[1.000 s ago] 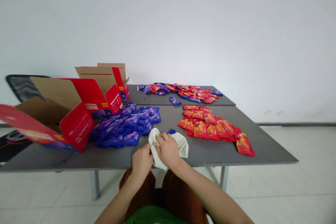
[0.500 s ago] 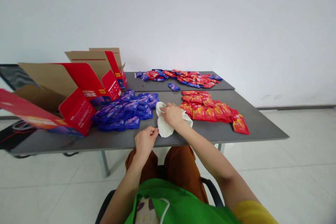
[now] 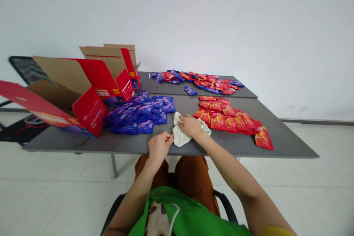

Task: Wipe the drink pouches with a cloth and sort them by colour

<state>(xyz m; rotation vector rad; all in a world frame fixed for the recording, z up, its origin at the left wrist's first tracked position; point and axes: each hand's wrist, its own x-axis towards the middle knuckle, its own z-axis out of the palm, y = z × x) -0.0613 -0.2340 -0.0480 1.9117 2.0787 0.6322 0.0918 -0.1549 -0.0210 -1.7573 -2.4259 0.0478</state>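
One white cloth (image 3: 181, 136) lies on the grey table (image 3: 279, 143), between blue packets (image 3: 141, 118) and red packets (image 3: 224, 120). Your right hand (image 3: 190, 126) rests on it, fingers slightly apart. Your left hand (image 3: 159, 146) bunches its fingers at its edge, grip unclear. It looks soft and light; a fold seems the easiest hold.

Bright, diffuse light fell evenly on the wall (image 3: 177, 14); shadows under the table (image 3: 287, 147) were faint, and edges looked somewhat bent by wide-angle distortion.
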